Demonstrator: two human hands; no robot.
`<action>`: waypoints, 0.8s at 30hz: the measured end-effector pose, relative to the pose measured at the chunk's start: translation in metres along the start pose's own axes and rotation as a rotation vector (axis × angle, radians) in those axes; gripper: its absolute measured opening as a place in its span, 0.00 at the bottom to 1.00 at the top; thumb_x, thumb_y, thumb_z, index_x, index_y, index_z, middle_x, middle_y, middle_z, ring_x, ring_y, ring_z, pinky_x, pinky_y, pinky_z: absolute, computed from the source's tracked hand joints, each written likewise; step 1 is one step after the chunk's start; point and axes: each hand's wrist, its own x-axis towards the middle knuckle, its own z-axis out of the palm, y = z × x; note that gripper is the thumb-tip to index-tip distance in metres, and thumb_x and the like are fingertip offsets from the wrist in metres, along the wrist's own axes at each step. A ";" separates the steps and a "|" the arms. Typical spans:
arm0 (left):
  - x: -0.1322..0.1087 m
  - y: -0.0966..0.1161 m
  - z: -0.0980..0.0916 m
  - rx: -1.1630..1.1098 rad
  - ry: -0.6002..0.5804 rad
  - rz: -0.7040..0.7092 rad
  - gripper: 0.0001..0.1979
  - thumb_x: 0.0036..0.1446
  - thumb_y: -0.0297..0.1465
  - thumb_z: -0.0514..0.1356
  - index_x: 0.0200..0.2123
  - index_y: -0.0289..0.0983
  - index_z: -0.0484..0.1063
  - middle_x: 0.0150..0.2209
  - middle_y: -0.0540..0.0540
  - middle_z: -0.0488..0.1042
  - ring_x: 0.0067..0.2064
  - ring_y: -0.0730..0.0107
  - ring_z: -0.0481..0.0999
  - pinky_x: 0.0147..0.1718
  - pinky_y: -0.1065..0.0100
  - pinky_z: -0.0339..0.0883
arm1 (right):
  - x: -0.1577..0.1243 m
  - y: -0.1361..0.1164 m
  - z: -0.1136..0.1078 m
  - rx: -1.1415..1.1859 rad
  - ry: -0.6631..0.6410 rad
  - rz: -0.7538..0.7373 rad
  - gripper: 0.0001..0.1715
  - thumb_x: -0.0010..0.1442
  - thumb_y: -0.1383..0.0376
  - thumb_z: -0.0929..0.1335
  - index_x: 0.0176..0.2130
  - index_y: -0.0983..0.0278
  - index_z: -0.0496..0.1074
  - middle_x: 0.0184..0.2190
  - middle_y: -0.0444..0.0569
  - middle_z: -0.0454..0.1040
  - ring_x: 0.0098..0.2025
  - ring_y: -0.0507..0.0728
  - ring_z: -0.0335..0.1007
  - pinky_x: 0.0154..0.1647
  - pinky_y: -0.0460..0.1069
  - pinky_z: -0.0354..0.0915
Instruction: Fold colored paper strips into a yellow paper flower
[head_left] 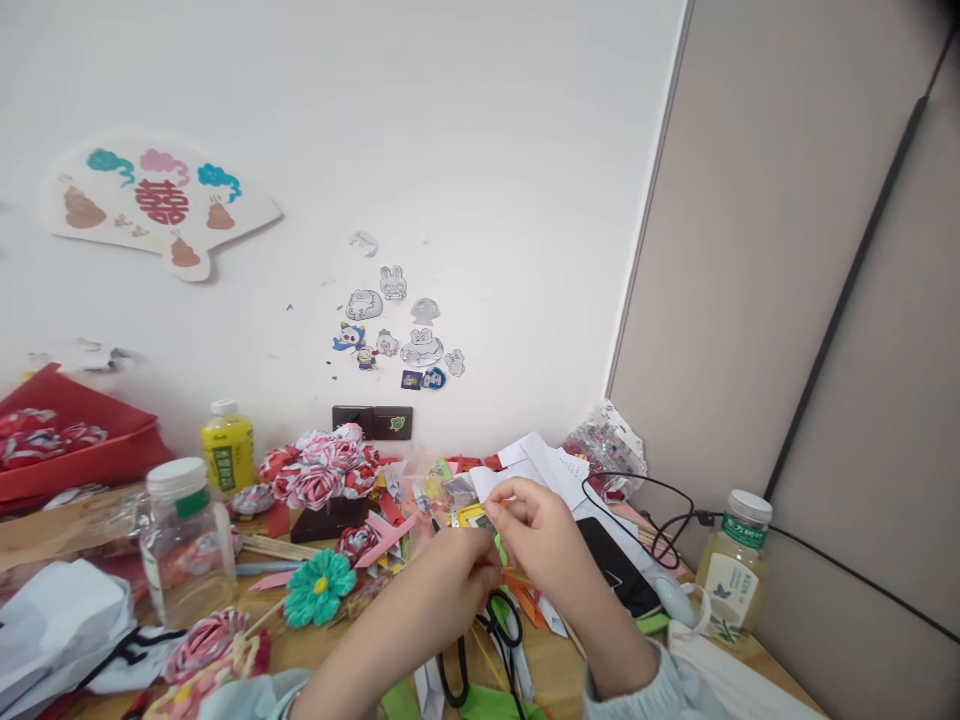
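My left hand (450,585) and my right hand (544,540) meet over the middle of a cluttered desk. Both have fingers pinched together on a small bright green paper strip (499,548) held between them. Just behind the fingers lies a small yellow paper piece (472,515). Black-handled scissors (491,640) lie on the wooden desk right under my wrists. Green paper scraps (487,705) sit at the near edge.
Paper roses (322,470), a teal paper flower (320,588), a clear jar (186,540) and a yellow bottle (227,447) stand at the left. A black phone (619,570), cable and a drink bottle (731,570) are at the right, by the wall panel.
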 end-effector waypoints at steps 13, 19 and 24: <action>0.006 -0.002 -0.021 -0.107 0.300 -0.035 0.09 0.50 0.28 0.50 0.21 0.37 0.65 0.21 0.52 0.64 0.25 0.70 0.63 0.24 0.71 0.53 | -0.014 -0.017 0.000 -0.229 -0.056 -0.229 0.06 0.56 0.71 0.61 0.35 0.62 0.63 0.18 0.36 0.58 0.21 0.49 0.55 0.23 0.42 0.51; 0.006 -0.001 -0.025 -0.341 0.403 0.039 0.10 0.52 0.34 0.52 0.25 0.35 0.68 0.22 0.52 0.64 0.25 0.72 0.62 0.23 0.72 0.55 | -0.011 -0.015 -0.004 -0.158 -0.059 -0.204 0.02 0.57 0.69 0.61 0.32 0.63 0.62 0.18 0.36 0.58 0.21 0.49 0.53 0.23 0.43 0.49; 0.003 0.003 -0.024 -0.603 0.349 0.041 0.12 0.49 0.39 0.55 0.27 0.35 0.66 0.20 0.54 0.63 0.21 0.77 0.58 0.19 0.74 0.51 | -0.011 -0.017 -0.011 -0.134 -0.096 -0.167 0.09 0.59 0.64 0.62 0.30 0.64 0.68 0.21 0.40 0.64 0.23 0.50 0.56 0.24 0.44 0.52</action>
